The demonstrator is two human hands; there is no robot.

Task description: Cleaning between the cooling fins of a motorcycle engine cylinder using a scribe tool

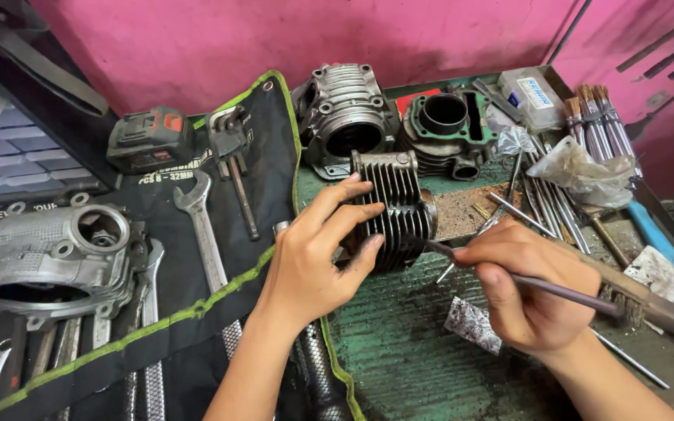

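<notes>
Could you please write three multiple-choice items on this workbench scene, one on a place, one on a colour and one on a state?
1. Where does the large open-ended spanner lie?
A. On the dark tool roll
B. Inside the green cylinder block
C. On the pink wall

2. What colour is the edging of the tool roll?
A. Red
B. Green
C. White

3. What is the left hand doing?
A. Resting flat on the bench
B. Gripping the finned cylinder
C. Holding the spanner

Answers:
1 A, as the spanner rests on the dark fabric left of the hands.
2 B, as a bright green strip runs along the roll's border.
3 B, as its fingers wrap the finned cylinder, while the right hand holds a thin rod-like tool whose tip meets the cylinder.
</notes>
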